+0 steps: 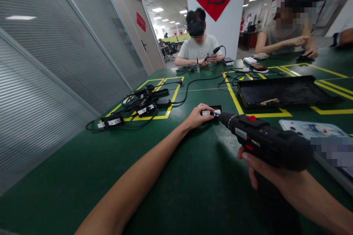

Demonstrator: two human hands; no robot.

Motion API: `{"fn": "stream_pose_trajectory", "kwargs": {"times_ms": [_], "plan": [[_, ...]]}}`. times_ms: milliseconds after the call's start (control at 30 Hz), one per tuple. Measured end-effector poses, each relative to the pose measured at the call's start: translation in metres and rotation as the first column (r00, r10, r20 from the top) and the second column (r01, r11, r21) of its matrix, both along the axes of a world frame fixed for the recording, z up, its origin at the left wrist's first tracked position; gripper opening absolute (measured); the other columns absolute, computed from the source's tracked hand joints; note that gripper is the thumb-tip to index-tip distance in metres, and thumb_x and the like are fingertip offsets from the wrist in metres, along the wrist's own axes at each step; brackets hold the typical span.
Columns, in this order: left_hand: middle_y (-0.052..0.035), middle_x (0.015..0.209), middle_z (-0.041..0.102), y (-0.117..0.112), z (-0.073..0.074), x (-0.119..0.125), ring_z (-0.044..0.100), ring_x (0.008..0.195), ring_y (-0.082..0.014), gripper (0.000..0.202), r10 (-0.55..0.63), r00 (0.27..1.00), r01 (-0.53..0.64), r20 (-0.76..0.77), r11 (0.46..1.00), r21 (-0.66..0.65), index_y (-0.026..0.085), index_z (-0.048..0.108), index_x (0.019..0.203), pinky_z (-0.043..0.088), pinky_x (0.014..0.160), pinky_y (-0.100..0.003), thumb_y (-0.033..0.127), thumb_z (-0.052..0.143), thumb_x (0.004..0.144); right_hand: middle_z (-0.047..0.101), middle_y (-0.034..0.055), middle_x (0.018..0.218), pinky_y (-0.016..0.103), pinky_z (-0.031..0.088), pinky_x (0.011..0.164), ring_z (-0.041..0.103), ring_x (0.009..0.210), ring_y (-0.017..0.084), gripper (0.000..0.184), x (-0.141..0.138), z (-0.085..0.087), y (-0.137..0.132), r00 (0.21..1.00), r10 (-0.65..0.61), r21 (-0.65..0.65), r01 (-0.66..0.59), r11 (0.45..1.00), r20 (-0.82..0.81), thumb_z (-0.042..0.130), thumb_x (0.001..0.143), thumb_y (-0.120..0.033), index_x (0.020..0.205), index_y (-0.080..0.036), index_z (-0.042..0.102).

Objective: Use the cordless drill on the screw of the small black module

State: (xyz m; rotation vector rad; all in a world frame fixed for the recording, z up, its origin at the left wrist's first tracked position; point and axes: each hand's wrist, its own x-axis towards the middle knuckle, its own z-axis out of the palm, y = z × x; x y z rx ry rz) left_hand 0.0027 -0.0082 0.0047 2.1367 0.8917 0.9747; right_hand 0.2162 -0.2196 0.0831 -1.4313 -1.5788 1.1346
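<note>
My right hand is wrapped round the grip of a black cordless drill with red switches. Its chuck points left, and its tip reaches a small black box-shaped part with a white label lying on the table. My left hand grips that part from the left, fingers closed over it. Whether the bit touches the part or sits just above it, I cannot tell. The part's near side is partly covered by my fingers.
Left, black power adapters and cables lie piled inside yellow tape marks on the green table. A black tray stands right, a phone-like device in a pale blue case nearer. Two people sit across, one holding a corded tool.
</note>
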Motion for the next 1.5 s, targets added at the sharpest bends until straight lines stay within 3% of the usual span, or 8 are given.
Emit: {"fn": "stream_pose_trajectory", "kwargs": {"times_ms": [300,500,667,800,967,1167,1300,1500], "plan": [[-0.0064,0.105,0.061,-0.002,0.002,-0.001,0.054,0.101,-0.02,0.029,0.002,1.0,-0.002,-0.005,1.0,0.016,0.019,0.069,0.102,0.042,0.092,-0.035,0.024,0.07,0.073,0.062,-0.0014,0.057,0.032,0.048,0.07,0.062,0.062,0.018,0.035,0.0,0.004,-0.001,0.999,0.017,-0.129,-0.012,0.992,0.035,0.048,0.085,-0.052,0.094,-0.022,0.062],[-0.0064,0.105,0.06,-0.002,0.002,0.0,0.054,0.101,-0.02,0.028,0.008,1.0,-0.008,-0.013,1.0,0.013,0.02,0.069,0.101,0.042,0.092,-0.035,0.024,0.069,0.073,0.063,-0.0009,0.059,0.031,0.048,0.071,0.062,0.062,0.017,0.032,0.0,0.004,-0.001,0.999,0.018,-0.094,-0.015,0.995,0.037,0.05,0.084,-0.051,0.088,-0.022,0.064],[-0.0064,0.105,0.06,-0.002,0.002,0.0,0.054,0.1,-0.0197,0.027,0.005,1.0,-0.005,-0.012,1.0,0.006,0.02,0.069,0.101,0.043,0.091,-0.034,0.024,0.069,0.074,0.062,0.0007,0.059,0.03,0.05,0.063,0.061,0.059,0.017,0.034,0.003,0.001,-0.001,0.994,0.01,-0.082,-0.001,0.997,0.108,0.053,0.081,-0.053,0.071,-0.023,0.065],[-0.0063,0.105,0.061,-0.002,0.002,0.0,0.054,0.1,-0.0195,0.027,0.004,1.0,-0.004,-0.009,1.0,0.003,0.021,0.069,0.101,0.043,0.091,-0.035,0.025,0.068,0.074,0.062,-0.0004,0.06,0.032,0.051,0.062,0.061,0.055,0.017,0.029,0.0,0.007,-0.001,0.999,-0.015,-0.023,0.016,1.0,0.049,0.055,0.08,-0.048,0.092,-0.024,0.066],[-0.0059,0.105,0.061,-0.002,0.001,0.0,0.054,0.101,-0.0195,0.025,0.005,1.0,-0.005,-0.008,1.0,0.004,0.021,0.069,0.102,0.042,0.092,-0.035,0.027,0.064,0.078,0.063,-0.0017,0.064,0.033,0.052,0.062,0.062,0.054,0.016,0.035,-0.002,0.012,-0.001,1.0,0.004,-0.052,-0.005,0.999,-0.025,0.055,0.081,-0.046,0.108,-0.025,0.061],[-0.0065,0.106,0.061,0.0,-0.001,-0.001,0.054,0.102,-0.0194,0.024,-0.003,1.0,0.003,-0.004,1.0,-0.002,0.02,0.069,0.102,0.042,0.092,-0.034,0.027,0.061,0.081,0.061,-0.0028,0.061,0.034,0.053,0.063,0.063,0.055,0.017,0.038,0.0,0.006,-0.001,0.997,0.023,-0.076,-0.028,0.997,-0.073,0.052,0.084,-0.045,0.116,-0.026,0.056],[-0.0066,0.107,0.061,-0.001,0.0,-0.001,0.054,0.104,-0.02,0.024,0.001,1.0,-0.001,-0.002,1.0,-0.008,0.02,0.069,0.102,0.042,0.093,-0.035,0.028,0.059,0.082,0.063,-0.0018,0.065,0.033,0.052,0.06,0.062,0.053,0.017,0.041,-0.002,0.01,-0.002,0.998,-0.025,-0.056,0.021,0.998,-0.063,0.055,0.081,-0.046,0.117,-0.027,0.057],[-0.0063,0.106,0.062,0.0,0.001,-0.001,0.054,0.104,-0.0197,0.024,0.006,1.0,-0.006,0.004,1.0,-0.008,0.02,0.07,0.102,0.041,0.095,-0.035,0.027,0.059,0.081,0.065,-0.0007,0.069,0.032,0.051,0.059,0.061,0.052,0.016,0.037,-0.003,0.013,-0.003,0.998,-0.036,-0.05,0.033,0.998,-0.059,0.056,0.08,-0.047,0.11,-0.025,0.061]]}}
